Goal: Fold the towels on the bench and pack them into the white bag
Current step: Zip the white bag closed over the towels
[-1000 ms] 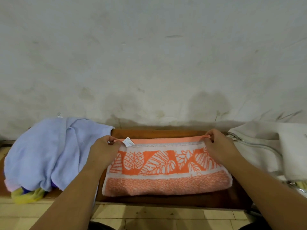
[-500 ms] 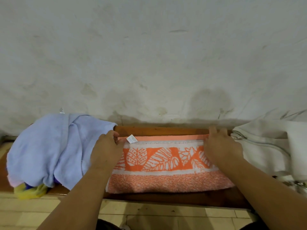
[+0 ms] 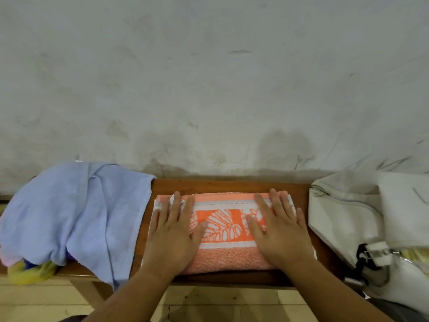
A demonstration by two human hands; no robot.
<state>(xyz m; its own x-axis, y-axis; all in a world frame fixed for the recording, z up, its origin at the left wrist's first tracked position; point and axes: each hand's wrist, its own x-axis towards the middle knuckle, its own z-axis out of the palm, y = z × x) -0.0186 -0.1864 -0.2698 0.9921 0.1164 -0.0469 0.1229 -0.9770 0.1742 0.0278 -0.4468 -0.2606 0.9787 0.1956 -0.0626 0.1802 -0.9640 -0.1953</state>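
Both hands, left [image 3: 173, 231] and right [image 3: 278, 231], spread flat on folded orange towel [image 3: 226, 228], wooden bench [image 3: 232, 185]; white bag [image 3: 348, 217] beside

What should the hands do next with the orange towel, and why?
Probably fold it once more, bringing its left end over to its right end. The left hand and the right hand both lie flat on the orange towel, pressing it smooth on the bench. The towel is a long strip, likely too long to pack neatly into the white bag beside it.
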